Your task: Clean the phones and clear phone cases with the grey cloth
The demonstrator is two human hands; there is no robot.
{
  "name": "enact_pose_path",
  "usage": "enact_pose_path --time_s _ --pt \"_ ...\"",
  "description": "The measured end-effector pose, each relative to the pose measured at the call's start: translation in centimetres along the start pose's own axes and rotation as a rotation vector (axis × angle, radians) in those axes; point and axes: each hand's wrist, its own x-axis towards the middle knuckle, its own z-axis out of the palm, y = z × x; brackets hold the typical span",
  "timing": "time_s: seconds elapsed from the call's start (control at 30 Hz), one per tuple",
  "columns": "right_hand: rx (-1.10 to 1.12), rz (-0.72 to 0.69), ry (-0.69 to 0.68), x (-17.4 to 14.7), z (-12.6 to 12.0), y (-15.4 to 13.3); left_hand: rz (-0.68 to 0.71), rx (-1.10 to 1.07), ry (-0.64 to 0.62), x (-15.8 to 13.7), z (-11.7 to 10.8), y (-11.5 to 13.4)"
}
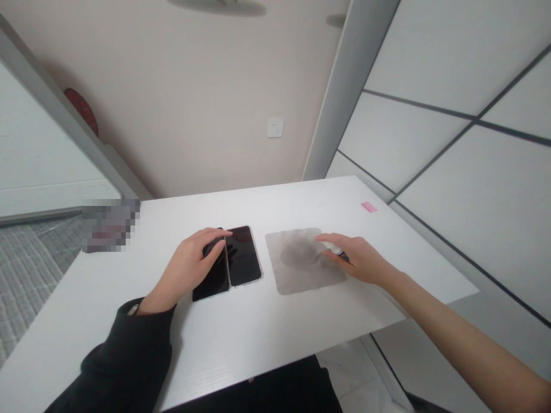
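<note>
Two dark-screened phones lie side by side on the white table. My left hand rests over the left phone, thumb and index finger apart, their tips by the seam between the phones. The right phone lies screen up in a clear-edged case. To the right is a grey cloth, spread flat, with a darker, wet-looking patch in its middle. At the cloth's right side my right hand is closed around a small white spray bottle, nozzle toward the patch. Its body is mostly hidden by my fingers.
A pink slip lies near the far right corner of the table. At the far left edge is a blurred-out object. A wall with a socket stands behind; white panels rise on the right.
</note>
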Motion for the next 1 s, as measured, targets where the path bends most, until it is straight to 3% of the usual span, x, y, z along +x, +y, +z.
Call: enact_pose_path --time_s 0.13,0.3,0.47,0.67,0.73,0.8,0.87,0.93,1.0 --pt "0.106 0.064 0.235 0.7 0.0 2.4 -0.014 -0.014 0.000 0.1 -0.1 0.1" --pt "0.455 0.207 0.510 4.5 0.1 7.1 0.003 -0.030 -0.002 0.1 0.0 -0.3" --pt "0.624 0.258 0.597 7.4 1.5 9.0 0.022 -0.046 0.000 0.1 0.2 -0.6" --pt "0.660 0.295 0.553 6.5 2.3 9.0 0.025 -0.058 0.030 0.0 -0.6 -0.3" --pt "0.637 0.377 0.666 5.0 2.1 8.6 0.015 -0.051 0.056 -0.2 -1.2 -0.8" --pt "0.574 0.484 0.960 3.1 1.8 7.8 -0.024 -0.023 0.084 -0.4 -1.6 -1.4" --pt "0.546 0.511 1.072 1.4 1.7 6.3 -0.126 0.068 0.090 -0.8 -1.7 -2.0" --pt "0.547 0.468 0.998 0.3 1.7 4.2 -0.266 0.246 0.057 -1.3 -1.4 -1.9" --pt "0.518 0.416 0.813 0.2 2.0 2.0 -0.361 0.472 0.004 -1.8 -0.8 -1.2"
